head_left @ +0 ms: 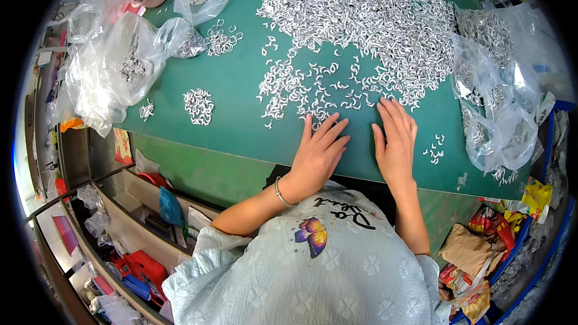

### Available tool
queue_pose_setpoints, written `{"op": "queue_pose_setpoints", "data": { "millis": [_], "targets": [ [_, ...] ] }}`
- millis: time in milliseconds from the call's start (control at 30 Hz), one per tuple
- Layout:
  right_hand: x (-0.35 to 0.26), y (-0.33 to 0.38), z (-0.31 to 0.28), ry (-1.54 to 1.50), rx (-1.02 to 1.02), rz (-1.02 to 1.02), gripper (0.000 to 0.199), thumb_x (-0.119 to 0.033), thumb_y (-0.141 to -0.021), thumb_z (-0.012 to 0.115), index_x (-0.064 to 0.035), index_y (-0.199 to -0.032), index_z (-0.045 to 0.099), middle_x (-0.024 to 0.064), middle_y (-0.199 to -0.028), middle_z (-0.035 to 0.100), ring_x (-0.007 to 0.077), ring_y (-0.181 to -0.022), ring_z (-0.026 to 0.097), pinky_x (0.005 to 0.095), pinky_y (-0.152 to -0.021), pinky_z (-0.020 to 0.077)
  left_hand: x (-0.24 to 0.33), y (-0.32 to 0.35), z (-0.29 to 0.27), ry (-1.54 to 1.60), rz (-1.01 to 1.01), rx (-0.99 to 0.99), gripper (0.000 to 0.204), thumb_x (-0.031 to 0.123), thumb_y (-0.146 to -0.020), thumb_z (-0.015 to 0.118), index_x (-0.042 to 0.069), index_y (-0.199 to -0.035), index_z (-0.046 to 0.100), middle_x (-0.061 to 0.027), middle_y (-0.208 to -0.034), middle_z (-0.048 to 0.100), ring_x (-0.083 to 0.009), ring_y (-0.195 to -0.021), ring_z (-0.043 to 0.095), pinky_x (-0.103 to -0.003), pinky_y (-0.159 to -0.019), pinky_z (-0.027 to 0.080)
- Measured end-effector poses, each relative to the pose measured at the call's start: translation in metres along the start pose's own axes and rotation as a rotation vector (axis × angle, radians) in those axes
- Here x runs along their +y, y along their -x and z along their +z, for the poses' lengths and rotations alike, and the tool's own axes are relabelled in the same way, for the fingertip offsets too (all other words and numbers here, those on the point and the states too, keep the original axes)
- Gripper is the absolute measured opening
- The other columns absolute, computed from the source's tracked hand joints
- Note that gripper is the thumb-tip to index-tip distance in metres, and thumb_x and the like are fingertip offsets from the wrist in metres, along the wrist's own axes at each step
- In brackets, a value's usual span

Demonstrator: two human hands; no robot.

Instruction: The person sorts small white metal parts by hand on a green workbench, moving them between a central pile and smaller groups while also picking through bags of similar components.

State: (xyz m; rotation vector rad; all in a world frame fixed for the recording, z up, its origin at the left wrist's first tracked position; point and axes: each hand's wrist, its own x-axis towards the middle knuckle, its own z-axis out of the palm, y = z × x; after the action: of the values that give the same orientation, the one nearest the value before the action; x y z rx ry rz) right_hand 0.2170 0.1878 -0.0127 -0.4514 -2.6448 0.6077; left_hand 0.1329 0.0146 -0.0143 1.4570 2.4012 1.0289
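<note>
Many small silver curved metal pieces [361, 12] form a large heap on the green table [235, 120]. A thinner scatter of the same C-shaped pieces [283, 84] spreads from the heap toward me. My left hand [319, 150] lies palm down with its fingers apart, the tips at the near edge of this scatter. Some pieces lie right by or under those fingertips. To the right, my right hand [395, 138] is stretched out flat, thumb apart, its fingertips beside the heap's near edge. Neither hand visibly grips a piece.
Left of the scatter sit a round pile [198, 106], a small cluster [146, 109] and some ring-shaped pieces [223, 38]. Clear plastic bags of parts [126, 54] stand at left; more bags [497, 96] at right. A few pieces [435, 149] lie near my right hand. Drawers [138, 204] are below left.
</note>
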Motion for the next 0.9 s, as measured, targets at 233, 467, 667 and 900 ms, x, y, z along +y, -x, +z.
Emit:
{"op": "queue_pose_setpoints", "data": {
  "millis": [233, 467, 667, 900],
  "targets": [
    [-0.009, -0.006, 0.004, 0.118, -0.184, -0.098, 0.039, -0.01, -0.088, 0.063, -0.0015, -0.125, 0.057, 0.0078, -0.135, 0.053, 0.0297, -0.13, 0.044, 0.0556, -0.109, 0.0232, -0.02, 0.012, -0.006, -0.013, -0.036, 0.036, 0.03, -0.005, -0.076, 0.062, -0.001, -0.106, 0.063, -0.0157, -0.132, 0.053, -0.0337, -0.131, 0.043, -0.063, -0.11, 0.022],
    [-0.005, 0.007, -0.01, 0.007, -0.228, -0.023, 0.039, -0.011, -0.087, 0.064, -0.0018, -0.125, 0.057, 0.0058, -0.135, 0.053, 0.028, -0.134, 0.041, 0.06, -0.11, 0.0178, -0.005, -0.009, -0.007, 0.005, -0.046, 0.082, 0.035, -0.007, -0.08, 0.06, 0.002, -0.114, 0.062, -0.0117, -0.134, 0.053, -0.0318, -0.13, 0.046, -0.061, -0.111, 0.021],
    [0.002, 0.01, -0.024, -0.051, -0.1, 0.078, 0.035, -0.008, -0.089, 0.06, -0.0027, -0.124, 0.059, 0.0078, -0.133, 0.056, 0.0282, -0.134, 0.042, 0.053, -0.111, 0.0207, -0.007, -0.029, 0.005, -0.235, 0.002, -0.085, 0.043, -0.003, -0.081, 0.057, 0.001, -0.123, 0.056, -0.0127, -0.142, 0.047, -0.0322, -0.137, 0.038, -0.064, -0.111, 0.018],
    [0.001, 0.016, -0.024, 0.027, -0.139, 0.085, 0.036, -0.013, -0.088, 0.063, -0.0012, -0.122, 0.059, 0.0065, -0.135, 0.053, 0.0308, -0.135, 0.038, 0.0593, -0.11, 0.0175, -0.006, -0.014, -0.008, -0.037, 0.008, -0.027, 0.041, -0.003, -0.08, 0.059, 0.0, -0.121, 0.058, -0.0135, -0.136, 0.053, -0.0309, -0.134, 0.043, -0.063, -0.111, 0.021]
  ]
}}
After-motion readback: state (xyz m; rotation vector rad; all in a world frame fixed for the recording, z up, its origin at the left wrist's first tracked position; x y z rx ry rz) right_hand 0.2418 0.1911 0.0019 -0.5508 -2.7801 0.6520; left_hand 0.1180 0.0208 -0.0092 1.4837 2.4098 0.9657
